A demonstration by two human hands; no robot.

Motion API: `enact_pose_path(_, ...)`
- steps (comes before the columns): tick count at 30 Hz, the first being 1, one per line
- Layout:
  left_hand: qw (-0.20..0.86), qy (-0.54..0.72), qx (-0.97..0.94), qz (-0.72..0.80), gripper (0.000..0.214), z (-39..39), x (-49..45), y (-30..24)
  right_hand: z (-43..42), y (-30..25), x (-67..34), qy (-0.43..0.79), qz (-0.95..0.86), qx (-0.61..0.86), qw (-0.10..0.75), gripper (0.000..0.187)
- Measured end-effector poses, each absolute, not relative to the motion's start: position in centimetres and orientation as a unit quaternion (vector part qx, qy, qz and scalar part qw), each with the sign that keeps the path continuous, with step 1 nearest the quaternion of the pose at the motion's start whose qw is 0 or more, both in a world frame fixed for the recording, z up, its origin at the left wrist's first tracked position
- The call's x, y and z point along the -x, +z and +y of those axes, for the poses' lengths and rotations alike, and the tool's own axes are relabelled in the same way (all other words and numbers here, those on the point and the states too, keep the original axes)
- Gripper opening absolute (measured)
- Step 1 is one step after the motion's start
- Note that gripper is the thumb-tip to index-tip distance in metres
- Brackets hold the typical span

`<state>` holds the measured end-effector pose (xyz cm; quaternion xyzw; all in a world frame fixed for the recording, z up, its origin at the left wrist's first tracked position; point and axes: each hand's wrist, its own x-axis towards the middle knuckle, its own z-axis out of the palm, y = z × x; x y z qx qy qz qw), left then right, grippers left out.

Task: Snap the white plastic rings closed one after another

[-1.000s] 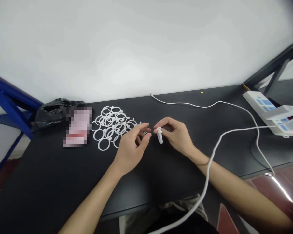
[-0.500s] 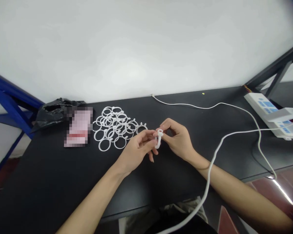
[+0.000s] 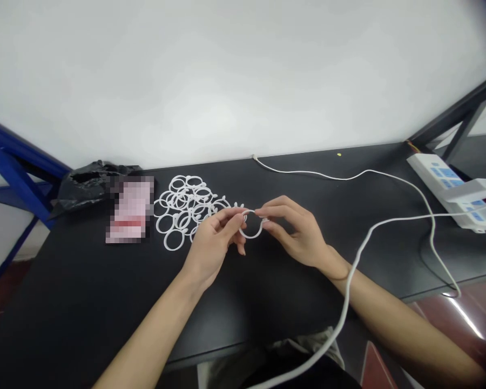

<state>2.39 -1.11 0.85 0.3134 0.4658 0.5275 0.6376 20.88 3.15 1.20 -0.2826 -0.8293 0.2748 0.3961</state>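
Note:
A white plastic ring (image 3: 251, 234) is held flat between both hands just above the black table (image 3: 65, 292). My left hand (image 3: 213, 246) pinches its left side with thumb and fingers. My right hand (image 3: 295, 232) pinches its right side. Just left of my left hand lies a pile of several similar white rings (image 3: 184, 210), partly overlapped by my fingers.
A blurred pink packet (image 3: 129, 210) and a black plastic bag (image 3: 87, 183) lie at the back left. A white cable (image 3: 364, 237) crosses the table on the right toward a white power strip (image 3: 456, 186). A blue frame (image 3: 16, 173) stands at the left edge.
The ring was held upright by my right hand alone; my left hand came in and took its other side, and the ring now lies open and flat between both hands.

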Motion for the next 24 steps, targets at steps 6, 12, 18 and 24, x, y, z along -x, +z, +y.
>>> enact_pose_path(6, 0.647, 0.488, -0.355, 0.465, 0.028, -1.4, -2.2, 0.7, 3.3, 0.9, -20.7, 0.264, -0.806, 0.305, 0.433, 0.005)
enact_pose_path(12, 0.571, 0.503, -0.42, 0.495, 0.025, -1.5, -2.5, 0.7, 3.4, 0.9, -20.7, 0.289, -0.791, 0.322, 0.432, 0.01)
enact_pose_path(18, 0.509, 0.514, -0.455, 0.519, 0.021, -1.9, -2.9, 1.0, 3.5, 1.0, -20.8, 0.287, -0.795, 0.352, 0.402, 0.013)
enact_pose_path(24, 0.425, 0.508, -0.528, 0.531, 0.017, -2.2, -2.9, 0.7, 3.5, 1.1, -20.7, 0.289, -0.793, 0.37, 0.388, 0.022)
